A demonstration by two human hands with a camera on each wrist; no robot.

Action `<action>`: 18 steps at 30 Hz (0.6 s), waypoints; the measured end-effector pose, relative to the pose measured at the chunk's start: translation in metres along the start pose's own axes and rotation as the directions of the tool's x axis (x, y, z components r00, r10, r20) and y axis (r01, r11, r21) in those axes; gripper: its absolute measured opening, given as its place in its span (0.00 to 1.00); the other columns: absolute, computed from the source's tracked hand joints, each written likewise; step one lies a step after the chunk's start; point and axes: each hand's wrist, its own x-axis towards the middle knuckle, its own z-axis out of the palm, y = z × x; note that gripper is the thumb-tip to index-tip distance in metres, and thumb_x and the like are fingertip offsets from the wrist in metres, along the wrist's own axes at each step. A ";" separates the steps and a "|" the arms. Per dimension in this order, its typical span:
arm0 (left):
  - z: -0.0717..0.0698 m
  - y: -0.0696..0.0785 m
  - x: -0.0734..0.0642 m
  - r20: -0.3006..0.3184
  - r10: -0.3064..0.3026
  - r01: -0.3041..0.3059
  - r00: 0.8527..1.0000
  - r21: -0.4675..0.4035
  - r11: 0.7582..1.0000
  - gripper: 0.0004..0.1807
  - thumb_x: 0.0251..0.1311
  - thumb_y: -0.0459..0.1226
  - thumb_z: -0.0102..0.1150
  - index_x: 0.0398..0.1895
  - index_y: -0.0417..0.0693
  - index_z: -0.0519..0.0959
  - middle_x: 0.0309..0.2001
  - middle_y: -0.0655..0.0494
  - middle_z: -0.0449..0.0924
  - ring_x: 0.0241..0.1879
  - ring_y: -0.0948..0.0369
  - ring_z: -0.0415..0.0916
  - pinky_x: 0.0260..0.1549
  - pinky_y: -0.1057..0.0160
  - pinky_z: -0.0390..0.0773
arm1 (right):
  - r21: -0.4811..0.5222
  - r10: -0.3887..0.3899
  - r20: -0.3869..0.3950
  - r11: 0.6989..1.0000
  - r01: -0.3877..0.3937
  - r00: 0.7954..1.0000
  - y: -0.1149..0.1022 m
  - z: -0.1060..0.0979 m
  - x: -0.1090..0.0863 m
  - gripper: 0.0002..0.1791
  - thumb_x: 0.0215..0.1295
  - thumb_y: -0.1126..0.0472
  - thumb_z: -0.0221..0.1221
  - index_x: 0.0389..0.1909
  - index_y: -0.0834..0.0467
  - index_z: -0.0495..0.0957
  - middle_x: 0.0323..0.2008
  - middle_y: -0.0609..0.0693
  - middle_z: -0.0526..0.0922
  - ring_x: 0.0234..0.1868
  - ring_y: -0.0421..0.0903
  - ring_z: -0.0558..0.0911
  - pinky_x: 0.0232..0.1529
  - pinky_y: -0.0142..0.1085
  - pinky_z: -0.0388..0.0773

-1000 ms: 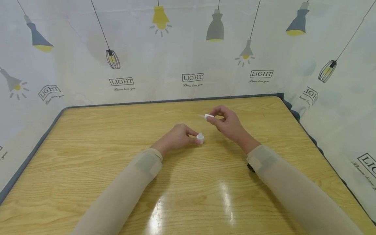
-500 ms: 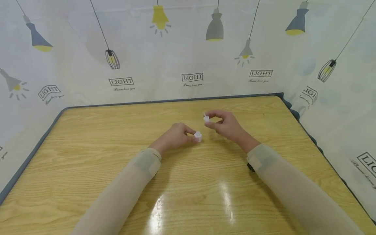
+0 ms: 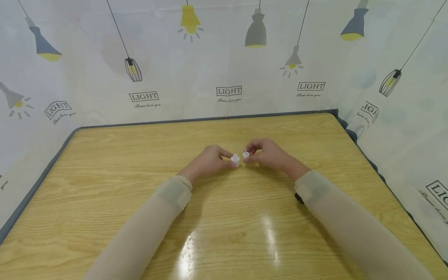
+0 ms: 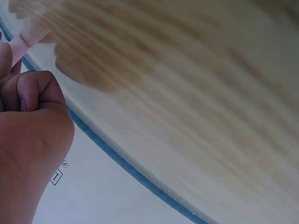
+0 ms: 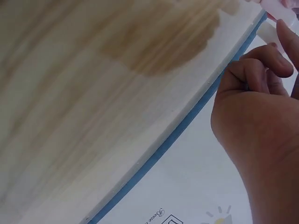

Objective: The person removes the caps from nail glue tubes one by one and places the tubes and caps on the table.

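Observation:
Near the middle of the table, my left hand (image 3: 209, 161) pinches a small white bottle (image 3: 235, 161) between thumb and forefinger. The bottle is upright, with a narrower pale nozzle on top. Just right of it, my right hand (image 3: 271, 154) pinches a small white cap (image 3: 246, 154), its round end turned toward the head camera, with a thin pale tip showing above. A narrow gap separates cap and bottle. In the left wrist view the bottle (image 4: 19, 46) is partly covered by fingers. The cap (image 5: 267, 31) shows at the upper right of the right wrist view.
Both hands are over a glossy wood-grain table (image 3: 224, 225) with a dark blue edge (image 3: 175, 121). Behind it and at the sides hangs a pale cloth (image 3: 196, 70) printed with lamps and lettering. Light reflections lie on the near part of the table.
My right hand has come down and nearer, bringing the cap from above the bottle to beside it and turning it on the way. My left hand has shifted slightly left and away with the bottle.

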 end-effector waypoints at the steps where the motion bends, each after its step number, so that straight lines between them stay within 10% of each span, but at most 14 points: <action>1: 0.000 0.000 0.000 0.001 -0.001 0.001 1.000 0.000 1.000 0.22 0.67 0.50 0.73 0.60 0.51 0.88 0.64 0.54 0.87 0.66 0.55 0.79 0.67 0.50 0.78 | 0.001 0.005 0.008 1.000 -0.005 1.000 0.000 0.000 0.000 0.13 0.66 0.56 0.71 0.47 0.56 0.83 0.42 0.51 0.82 0.42 0.48 0.76 0.43 0.38 0.74; 18: 0.000 0.003 -0.001 0.001 -0.015 0.015 1.000 0.010 1.000 0.24 0.68 0.50 0.72 0.62 0.50 0.87 0.65 0.53 0.86 0.60 0.57 0.81 0.63 0.51 0.80 | -0.038 0.041 0.082 0.999 -0.038 0.996 0.008 0.001 0.005 0.13 0.65 0.55 0.74 0.46 0.54 0.85 0.39 0.50 0.82 0.35 0.46 0.75 0.36 0.36 0.73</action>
